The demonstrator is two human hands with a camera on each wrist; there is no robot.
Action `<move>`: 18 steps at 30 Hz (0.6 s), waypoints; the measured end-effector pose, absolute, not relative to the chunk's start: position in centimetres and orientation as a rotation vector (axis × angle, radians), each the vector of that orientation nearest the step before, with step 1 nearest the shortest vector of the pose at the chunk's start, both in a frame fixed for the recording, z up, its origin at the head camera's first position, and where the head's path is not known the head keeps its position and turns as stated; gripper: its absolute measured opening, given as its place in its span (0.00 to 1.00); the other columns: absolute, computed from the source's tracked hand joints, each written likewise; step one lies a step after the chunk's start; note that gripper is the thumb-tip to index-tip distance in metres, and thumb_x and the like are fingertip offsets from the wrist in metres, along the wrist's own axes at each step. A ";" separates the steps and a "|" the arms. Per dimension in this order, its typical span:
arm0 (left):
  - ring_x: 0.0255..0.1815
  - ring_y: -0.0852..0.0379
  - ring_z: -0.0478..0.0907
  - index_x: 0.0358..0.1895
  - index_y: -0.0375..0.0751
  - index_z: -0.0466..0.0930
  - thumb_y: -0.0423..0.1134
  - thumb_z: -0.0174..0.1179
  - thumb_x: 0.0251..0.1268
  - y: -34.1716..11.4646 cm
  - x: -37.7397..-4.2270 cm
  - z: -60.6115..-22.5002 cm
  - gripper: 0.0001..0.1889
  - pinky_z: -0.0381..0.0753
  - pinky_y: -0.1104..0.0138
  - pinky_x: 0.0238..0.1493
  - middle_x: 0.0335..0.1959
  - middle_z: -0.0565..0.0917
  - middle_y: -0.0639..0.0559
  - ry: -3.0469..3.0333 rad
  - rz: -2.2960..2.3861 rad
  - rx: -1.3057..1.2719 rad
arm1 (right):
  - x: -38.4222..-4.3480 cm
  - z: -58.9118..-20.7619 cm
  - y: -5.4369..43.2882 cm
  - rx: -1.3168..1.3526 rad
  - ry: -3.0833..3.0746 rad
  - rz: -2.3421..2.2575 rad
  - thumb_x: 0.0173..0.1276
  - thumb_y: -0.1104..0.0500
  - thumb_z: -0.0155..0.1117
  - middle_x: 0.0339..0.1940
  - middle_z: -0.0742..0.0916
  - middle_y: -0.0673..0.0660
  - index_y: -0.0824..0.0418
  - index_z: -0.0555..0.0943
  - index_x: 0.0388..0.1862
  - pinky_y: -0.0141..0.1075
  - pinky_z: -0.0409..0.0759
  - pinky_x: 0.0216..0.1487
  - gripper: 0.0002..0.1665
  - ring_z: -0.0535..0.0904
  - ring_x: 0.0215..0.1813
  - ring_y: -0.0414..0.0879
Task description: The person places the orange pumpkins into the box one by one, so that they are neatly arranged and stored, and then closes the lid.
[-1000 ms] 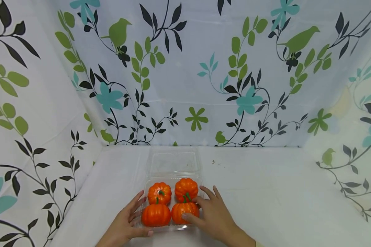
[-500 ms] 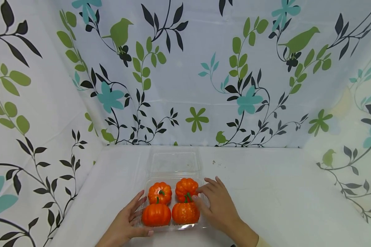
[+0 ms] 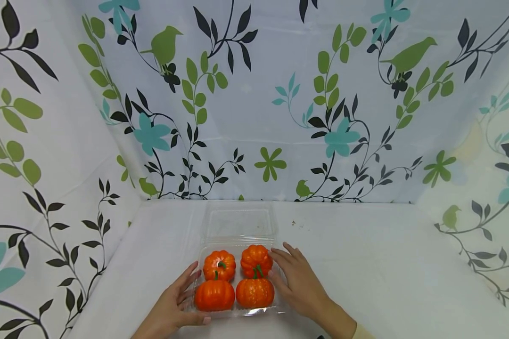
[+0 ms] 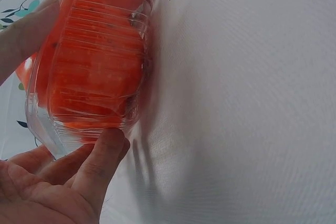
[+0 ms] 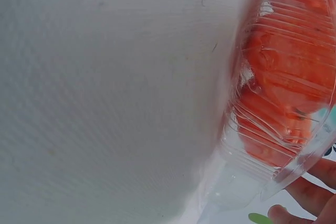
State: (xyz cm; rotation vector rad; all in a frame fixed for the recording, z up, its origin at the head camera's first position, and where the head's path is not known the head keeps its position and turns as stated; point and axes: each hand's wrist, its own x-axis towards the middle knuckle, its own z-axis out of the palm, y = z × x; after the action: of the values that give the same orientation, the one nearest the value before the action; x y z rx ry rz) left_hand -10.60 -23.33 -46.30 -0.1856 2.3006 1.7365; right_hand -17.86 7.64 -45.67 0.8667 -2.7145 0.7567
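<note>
Four-sided and see-through, a hinged plastic clamshell container (image 3: 233, 312) lies opened on the white table. Several small orange toy pumpkins with green stems sit inside in two rows; a front left pumpkin (image 3: 214, 295), a front right pumpkin (image 3: 255, 293), a back left pumpkin (image 3: 219, 265) and a back right pumpkin (image 3: 256, 260) show. My left hand (image 3: 169, 301) rests against the container's left side, its thumb by the front corner. In the left wrist view its fingers (image 4: 102, 163) touch the ribbed wall. My right hand (image 3: 299, 285) is spread at the right rim, holding no pumpkin.
The container's lid (image 3: 239, 223) lies flat behind the base, toward the back of the table. Small dark specks (image 3: 294, 222) mark the white cloth (image 3: 365, 263) to its right. A curtain (image 3: 263, 94) printed with leaves and birds hangs behind the table.
My right hand has drawn off the front right pumpkin and moved rightward to the container's rim. My left hand and the pumpkins have stayed in place.
</note>
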 end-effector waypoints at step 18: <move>0.69 0.31 0.69 0.83 0.45 0.42 0.47 0.68 0.67 -24.2 -11.6 -45.4 0.50 0.78 0.49 0.62 0.76 0.61 0.29 2.369 1.758 -0.147 | -17.8 -45.2 9.0 0.707 -2.735 1.073 0.79 0.46 0.55 0.78 0.69 0.52 0.54 0.63 0.80 0.54 0.57 0.78 0.35 0.60 0.79 0.54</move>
State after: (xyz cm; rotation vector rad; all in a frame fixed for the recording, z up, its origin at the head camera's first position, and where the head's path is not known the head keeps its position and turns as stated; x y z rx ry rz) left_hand -11.65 -24.17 -45.38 -0.1466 2.3691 1.7582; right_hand -17.82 9.02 -45.16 0.7070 -2.7353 1.0728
